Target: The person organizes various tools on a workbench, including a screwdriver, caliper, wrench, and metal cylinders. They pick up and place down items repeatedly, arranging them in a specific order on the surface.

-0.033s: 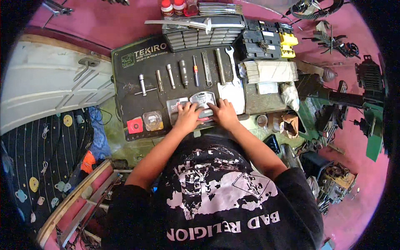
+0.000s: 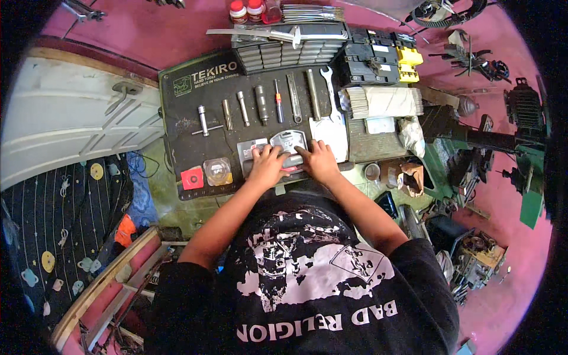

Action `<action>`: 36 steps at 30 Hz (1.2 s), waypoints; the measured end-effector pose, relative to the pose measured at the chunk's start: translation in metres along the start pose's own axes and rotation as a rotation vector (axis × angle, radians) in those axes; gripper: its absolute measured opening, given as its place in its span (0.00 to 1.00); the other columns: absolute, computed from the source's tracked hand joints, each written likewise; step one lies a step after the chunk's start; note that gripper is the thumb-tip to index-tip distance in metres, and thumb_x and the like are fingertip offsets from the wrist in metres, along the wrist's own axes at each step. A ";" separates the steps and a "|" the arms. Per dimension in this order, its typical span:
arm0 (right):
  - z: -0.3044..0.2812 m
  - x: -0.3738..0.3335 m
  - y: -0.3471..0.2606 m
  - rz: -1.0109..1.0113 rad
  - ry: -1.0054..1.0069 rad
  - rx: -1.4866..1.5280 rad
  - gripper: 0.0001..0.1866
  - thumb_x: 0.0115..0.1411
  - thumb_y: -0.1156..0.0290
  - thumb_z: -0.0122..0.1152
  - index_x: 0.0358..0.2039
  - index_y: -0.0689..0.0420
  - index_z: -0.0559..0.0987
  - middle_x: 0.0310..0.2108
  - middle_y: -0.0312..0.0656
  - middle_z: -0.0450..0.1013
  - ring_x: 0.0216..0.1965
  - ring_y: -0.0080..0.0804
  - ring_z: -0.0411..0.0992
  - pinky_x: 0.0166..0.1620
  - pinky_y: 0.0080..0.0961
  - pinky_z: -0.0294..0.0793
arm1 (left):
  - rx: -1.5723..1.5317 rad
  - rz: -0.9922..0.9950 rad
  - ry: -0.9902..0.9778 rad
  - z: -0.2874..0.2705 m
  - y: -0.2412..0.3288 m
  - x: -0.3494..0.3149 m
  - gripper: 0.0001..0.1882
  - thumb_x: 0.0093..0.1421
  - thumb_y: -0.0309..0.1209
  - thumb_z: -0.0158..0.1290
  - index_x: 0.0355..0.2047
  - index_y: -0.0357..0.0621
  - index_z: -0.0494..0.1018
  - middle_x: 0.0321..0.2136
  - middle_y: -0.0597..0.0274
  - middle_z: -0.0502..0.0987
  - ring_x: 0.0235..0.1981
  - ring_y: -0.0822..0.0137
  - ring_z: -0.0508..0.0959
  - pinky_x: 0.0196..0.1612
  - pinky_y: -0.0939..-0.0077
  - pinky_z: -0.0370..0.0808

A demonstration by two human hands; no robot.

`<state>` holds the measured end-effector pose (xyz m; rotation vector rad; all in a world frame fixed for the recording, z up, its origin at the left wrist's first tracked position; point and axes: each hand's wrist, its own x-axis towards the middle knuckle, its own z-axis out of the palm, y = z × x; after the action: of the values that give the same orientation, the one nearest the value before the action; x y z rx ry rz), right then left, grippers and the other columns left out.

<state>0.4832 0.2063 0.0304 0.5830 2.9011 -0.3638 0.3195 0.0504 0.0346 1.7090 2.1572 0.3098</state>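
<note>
Big black tool mat (image 2: 183,127) covers the bench, sockets and a wrench (image 2: 330,89) lined up along it. At its near edge sits a small grey plastic case (image 2: 288,142). Left hand (image 2: 267,167) and right hand (image 2: 319,161) both rest flat on it, fingers spread, not clenched. Looks light, rigid, a bit slick; I'd grip it by the side edges.

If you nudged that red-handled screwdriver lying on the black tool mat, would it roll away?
Probably only a little. The red-handled screwdriver looks round and slim, so it could roll sideways, but the black tool mat looks flat and soft-surfaced, which should slow it. It seems stiff and light, and the neighbouring sockets would likely stop it.
</note>
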 end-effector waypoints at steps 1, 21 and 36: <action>0.000 0.000 0.000 -0.014 0.017 -0.030 0.32 0.53 0.54 0.72 0.61 0.34 0.78 0.43 0.44 0.72 0.47 0.44 0.71 0.47 0.39 0.73 | 0.005 0.001 0.017 0.001 0.000 -0.001 0.34 0.48 0.49 0.70 0.56 0.56 0.79 0.54 0.63 0.73 0.59 0.55 0.68 0.57 0.44 0.61; -0.012 -0.017 -0.027 0.117 0.115 0.050 0.31 0.55 0.55 0.70 0.61 0.40 0.77 0.52 0.50 0.71 0.52 0.48 0.69 0.52 0.44 0.71 | -0.067 -0.085 0.195 -0.008 -0.018 -0.028 0.31 0.52 0.47 0.68 0.55 0.51 0.78 0.52 0.62 0.76 0.56 0.56 0.70 0.56 0.50 0.61; 0.034 0.057 -0.108 -0.269 -0.029 -0.177 0.29 0.54 0.53 0.70 0.54 0.52 0.80 0.48 0.37 0.76 0.53 0.35 0.69 0.53 0.42 0.65 | 0.041 -0.094 0.073 -0.009 -0.072 -0.060 0.30 0.49 0.50 0.69 0.50 0.51 0.81 0.45 0.65 0.79 0.52 0.59 0.72 0.53 0.49 0.61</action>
<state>0.3918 0.1208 0.0080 0.1593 2.9460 -0.1430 0.2630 -0.0242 0.0234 1.6360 2.3027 0.3086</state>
